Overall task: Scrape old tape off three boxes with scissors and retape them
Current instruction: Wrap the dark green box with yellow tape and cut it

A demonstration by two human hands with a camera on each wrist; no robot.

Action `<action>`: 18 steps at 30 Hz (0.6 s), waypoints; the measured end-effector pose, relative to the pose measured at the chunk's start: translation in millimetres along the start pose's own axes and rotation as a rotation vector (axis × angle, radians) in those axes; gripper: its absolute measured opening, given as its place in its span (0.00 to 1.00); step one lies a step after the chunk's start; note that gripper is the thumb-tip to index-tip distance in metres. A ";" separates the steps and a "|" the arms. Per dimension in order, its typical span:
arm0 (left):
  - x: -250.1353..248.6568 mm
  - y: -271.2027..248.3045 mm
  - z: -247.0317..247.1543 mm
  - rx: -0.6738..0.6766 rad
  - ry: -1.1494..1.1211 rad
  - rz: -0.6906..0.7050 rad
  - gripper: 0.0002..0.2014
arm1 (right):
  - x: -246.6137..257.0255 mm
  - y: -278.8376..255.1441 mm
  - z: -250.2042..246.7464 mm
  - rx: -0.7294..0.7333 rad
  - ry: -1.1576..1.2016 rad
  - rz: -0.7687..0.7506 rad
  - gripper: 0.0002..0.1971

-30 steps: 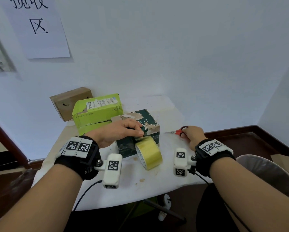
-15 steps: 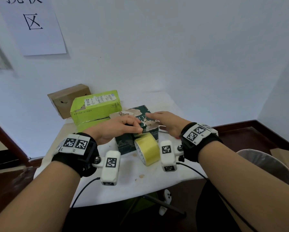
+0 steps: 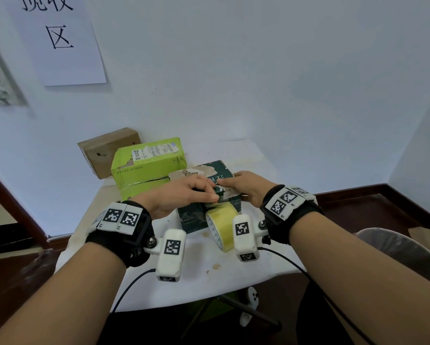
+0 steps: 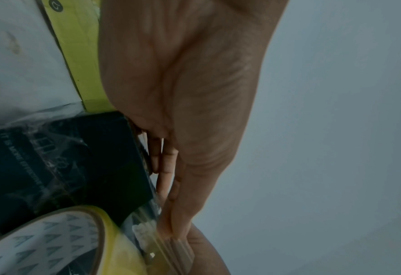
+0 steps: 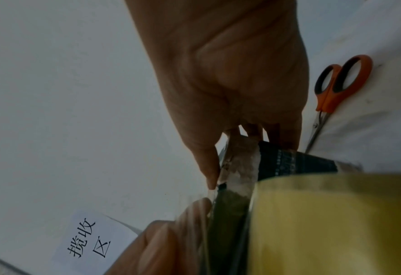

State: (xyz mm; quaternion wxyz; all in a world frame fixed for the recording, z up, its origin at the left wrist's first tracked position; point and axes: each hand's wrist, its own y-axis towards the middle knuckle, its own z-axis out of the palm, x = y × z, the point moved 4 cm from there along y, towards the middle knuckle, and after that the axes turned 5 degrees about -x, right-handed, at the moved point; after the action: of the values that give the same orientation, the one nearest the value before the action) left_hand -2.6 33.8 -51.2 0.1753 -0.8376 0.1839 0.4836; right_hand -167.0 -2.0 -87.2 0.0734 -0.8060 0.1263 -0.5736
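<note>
— Hands?

— Both down on the dark green cardboard box [image 3: 209,195] in front of me. My left hand [image 3: 181,194] lies flat on its top, fingers straight, pressing a strip of clear tape at the near edge. My right hand [image 3: 244,186] rests on the top too, fingers laid out, thumb along the edge; nothing gripped.

— Count?

— Three boxes: the dark green one, a lime-green carton [image 3: 148,163] touching it behind, a plain brown box [image 3: 104,150] further back by the wall. One roll of yellow tape [image 3: 221,226], on edge against the dark box's front. One pair of orange-handled scissors [image 5: 335,89], flat on the white table [image 3: 204,277] just right of my hand.

— Around?

— Paper sign [image 3: 59,38] on the wall, grey bin [image 3: 403,250] to the right. In the head view my right hand hides the scissors.
</note>
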 end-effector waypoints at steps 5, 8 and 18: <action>-0.3 0.0 0.8 0.002 0.003 -0.008 0.07 | -2.0 -3.3 -1.8 0.004 0.072 0.058 0.31; -2.2 -0.4 2.2 -0.002 0.001 -0.006 0.06 | -3.7 -10.6 -10.7 -0.072 0.115 0.054 0.27; -9.8 1.0 2.7 -0.029 -0.016 -0.020 0.05 | -20.2 -68.1 -30.9 0.122 0.084 0.030 0.22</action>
State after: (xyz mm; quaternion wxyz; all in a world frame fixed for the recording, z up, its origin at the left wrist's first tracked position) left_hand -9.6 35.5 -44.0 0.1692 -0.8380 0.1671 0.4912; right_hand -194.3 69.8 -77.4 0.1257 -0.7732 0.1058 -0.6126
